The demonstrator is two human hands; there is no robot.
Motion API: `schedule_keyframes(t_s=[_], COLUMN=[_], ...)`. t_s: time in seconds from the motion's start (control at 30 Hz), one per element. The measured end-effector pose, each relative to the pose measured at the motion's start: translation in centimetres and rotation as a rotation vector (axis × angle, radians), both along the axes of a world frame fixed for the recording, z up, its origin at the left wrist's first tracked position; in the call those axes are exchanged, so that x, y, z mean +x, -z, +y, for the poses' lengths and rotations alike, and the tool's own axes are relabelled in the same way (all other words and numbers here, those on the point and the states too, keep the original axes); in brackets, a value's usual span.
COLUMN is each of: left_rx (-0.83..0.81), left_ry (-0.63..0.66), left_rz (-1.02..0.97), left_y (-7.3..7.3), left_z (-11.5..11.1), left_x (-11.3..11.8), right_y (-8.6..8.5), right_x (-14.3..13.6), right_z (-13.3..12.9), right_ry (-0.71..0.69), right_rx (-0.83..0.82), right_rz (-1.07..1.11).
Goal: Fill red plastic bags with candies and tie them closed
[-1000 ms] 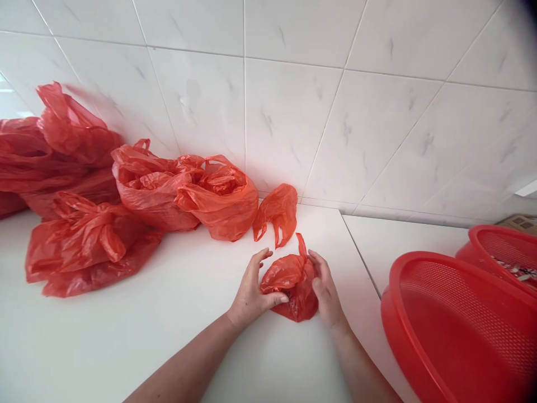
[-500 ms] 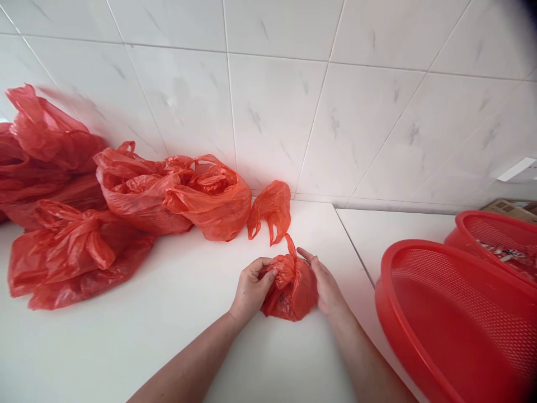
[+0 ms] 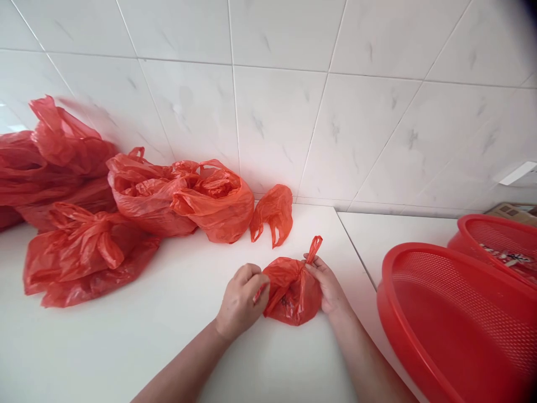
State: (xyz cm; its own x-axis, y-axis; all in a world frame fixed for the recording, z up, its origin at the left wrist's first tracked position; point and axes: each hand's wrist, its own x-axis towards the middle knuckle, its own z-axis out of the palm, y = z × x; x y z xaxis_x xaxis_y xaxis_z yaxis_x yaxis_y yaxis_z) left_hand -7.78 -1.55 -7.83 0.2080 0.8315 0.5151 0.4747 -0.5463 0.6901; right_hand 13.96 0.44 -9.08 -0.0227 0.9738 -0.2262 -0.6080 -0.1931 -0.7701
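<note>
A small red plastic bag (image 3: pixel 296 294) with something dark inside rests on the white table between my hands. My left hand (image 3: pixel 243 299) is closed at the bag's left side, its fingers gripping the gathered plastic there. With thumb and fingers, my right hand (image 3: pixel 325 282) pinches the base of the bag's upright handle loop on the right. The loop sticks up above my fingers. What exactly lies in the bag cannot be made out through the film. Just behind it, a flat red plastic bag (image 3: pixel 274 212) leans by the wall.
Several full red bags line the wall at left, among them a knotted bag (image 3: pixel 84 257) and an open-topped bag (image 3: pixel 213 207). At right stand a large red basket (image 3: pixel 394 291) and a second basket (image 3: pixel 464 224) with small items inside. A seam (image 3: pixel 356 252) divides the tabletop.
My left hand has moved left, drawing one side of the bag outward. My right hand has gone from lying open along the bag to pinching its handle. The view has shifted slightly.
</note>
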Motion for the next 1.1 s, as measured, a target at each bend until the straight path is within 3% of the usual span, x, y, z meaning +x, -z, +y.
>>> schedule_keyframes(t_s=[0.1,0.2,0.33,0.5,0.73,0.9,1.1], left_rx=[0.017,-0.092,-0.209,-0.345,-0.73,-0.904,-0.84], left_ry=[0.145,0.174,0.21,0.256,0.514,0.57,0.52], left_rz=[0.248,0.395,0.278,0.228,0.219,-0.026,-0.455], left_y=[0.0,0.4,0.1,-1.7,-4.4,-4.0,-3.3], left_z=[-1.4,-1.8,-1.6,-1.9,-2.1,-1.4,-1.2], left_x=[-0.2,0.1,0.1,-0.5,-1.9,-2.7,-1.8], right_y=[-0.1,-0.1,0.0,0.1,0.4,0.3,0.4], right_x=[0.0,0.0,0.4,1.7,2.7,2.6,2.4], right_z=[-0.1,-0.2,0.0,0.7,1.4,1.3,1.2], right_ry=[-0.003,0.007,0.019,0.082,0.129,0.109,0.082], right_rx=[-0.004,-0.008,0.0,-0.014,-0.028,-0.029,-0.022], right_rz=[0.021,0.047,0.074,0.091,0.094,0.09,0.121])
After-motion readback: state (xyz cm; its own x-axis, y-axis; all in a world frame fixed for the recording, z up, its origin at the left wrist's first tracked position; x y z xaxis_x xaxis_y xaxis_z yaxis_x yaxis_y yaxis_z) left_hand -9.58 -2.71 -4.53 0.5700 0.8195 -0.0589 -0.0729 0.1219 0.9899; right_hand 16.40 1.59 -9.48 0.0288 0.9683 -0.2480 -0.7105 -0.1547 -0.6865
